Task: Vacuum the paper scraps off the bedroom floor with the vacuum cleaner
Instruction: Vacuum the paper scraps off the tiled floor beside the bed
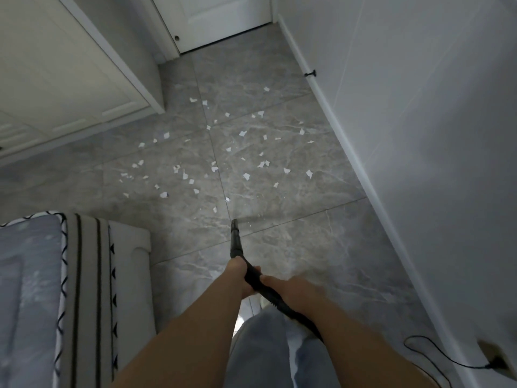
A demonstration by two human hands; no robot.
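Observation:
Several white paper scraps lie scattered over the grey marble tile floor in the middle of the view. A black vacuum tube points forward and down, its nozzle tip close to the floor just short of the nearest scraps. My left hand grips the tube further forward. My right hand grips the black hose just behind it. The hose runs back past my right forearm. The vacuum's body is out of view.
A bed corner with a striped cover stands at lower left. White wardrobe doors line the left, a white door closes the far end, and a wall with skirting runs along the right. A black cord leads to a wall socket.

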